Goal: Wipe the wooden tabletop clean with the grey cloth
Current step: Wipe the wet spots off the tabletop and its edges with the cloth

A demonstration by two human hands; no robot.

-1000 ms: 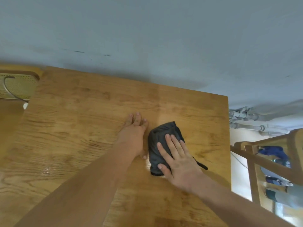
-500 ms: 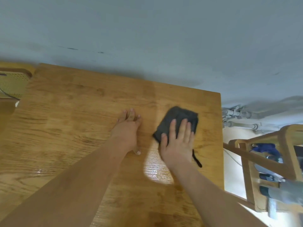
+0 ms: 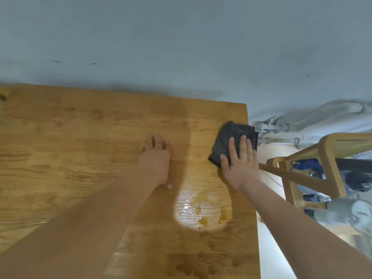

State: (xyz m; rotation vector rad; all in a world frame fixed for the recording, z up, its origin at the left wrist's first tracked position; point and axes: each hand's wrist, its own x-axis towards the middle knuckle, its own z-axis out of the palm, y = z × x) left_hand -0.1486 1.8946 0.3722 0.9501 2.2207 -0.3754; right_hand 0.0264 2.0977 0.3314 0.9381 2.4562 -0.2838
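The person leans over the wooden tabletop (image 3: 80,150) with both bare arms stretched out across it. The right hand (image 3: 239,163) lies flat on the grey cloth (image 3: 229,135), fingers straight and held close together, pointing towards the far edge, the thumb set a little apart on the cloth's near left corner. The cloth is bunched into a rough folded pad and sits at the right edge of the tabletop, near the far right corner; its right side reaches just past that edge. The left hand (image 3: 156,162) rests palm down on the bare wood around the middle of the tabletop, well apart from the cloth, its fingers pressed together and aimed at the far edge, the thumb sticking out on the near side. Between the two forearms a bright patch of light (image 3: 201,206) shines on the wood, and the surface there looks wet, with a few small beads of liquid. A pale blue-grey wall (image 3: 181,37) runs along the far edge. Off the right edge stand a wooden chair (image 3: 326,156) with something blue (image 3: 308,166) showing through its frame, and grey pipes (image 3: 277,140) low on the wall.
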